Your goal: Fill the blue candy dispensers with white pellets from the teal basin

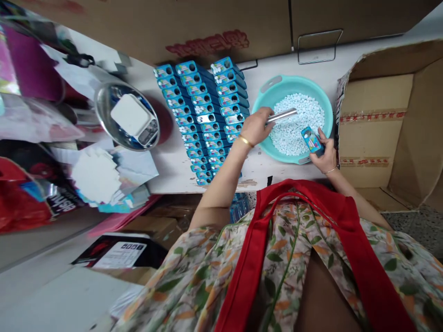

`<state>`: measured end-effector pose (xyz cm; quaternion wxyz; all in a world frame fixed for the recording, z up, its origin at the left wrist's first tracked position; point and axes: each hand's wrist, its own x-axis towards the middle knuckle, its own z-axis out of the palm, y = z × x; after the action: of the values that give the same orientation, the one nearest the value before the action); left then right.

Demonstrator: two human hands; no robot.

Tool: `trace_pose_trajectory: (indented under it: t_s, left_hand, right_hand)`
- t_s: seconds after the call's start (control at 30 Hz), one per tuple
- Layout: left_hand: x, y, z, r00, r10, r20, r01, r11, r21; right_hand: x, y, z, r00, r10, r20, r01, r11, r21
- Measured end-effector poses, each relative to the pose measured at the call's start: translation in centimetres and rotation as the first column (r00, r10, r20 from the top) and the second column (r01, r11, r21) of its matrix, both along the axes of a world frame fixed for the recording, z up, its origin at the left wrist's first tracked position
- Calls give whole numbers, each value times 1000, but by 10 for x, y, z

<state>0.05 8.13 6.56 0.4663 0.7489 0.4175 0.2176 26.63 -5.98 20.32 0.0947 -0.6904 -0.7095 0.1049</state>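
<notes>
My left hand (258, 125) is closed around a shiny metal scoop (282, 115), which points right over the turquoise basin (263, 99). Small white pellets (294, 133) that look like mints or candies fill much of the basin. In my right hand (325, 154), at the basin's lower right rim, is a small blue tin (311, 139) with a dark round hole on its printed face. The scoop's tip and the tin are apart. To the left of the basin stand rows of similar blue tins (206, 99).
Far left, a metal bowl (100, 115) holds a white digital scale (129, 115). Below it lies a stack of white cards (95, 177). A large cardboard box (374, 101) stands open at the right, and another cardboard box (138, 27) borders the back.
</notes>
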Motion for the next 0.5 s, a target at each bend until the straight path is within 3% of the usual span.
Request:
trace_pose_trajectory:
  t_s: [0.07,0.13,0.27,0.37,0.5]
  left_hand:
    - [37,7,-26,996,52,-69,-59,992,-110]
    - [75,6,-37,990,39,-132,-60,985,-164]
    - [130,-18,-27,994,-73,-83,63,992,-111]
    - [143,-43,-15,987,-156,36,159,982,-104]
    - [134,-56,-12,957,-186,221,231,952,-200]
  right_hand:
    - [-1,-2,-4,997,-4,-79,6,1000,22]
    - [-3,-4,-6,992,-28,-126,33,999,37]
    - [-7,-5,-4,986,-76,-152,80,996,23]
    - [-7,-2,3,977,-109,-186,105,994,-28]
    - [1,4,10,960,-158,-231,152,987,-44]
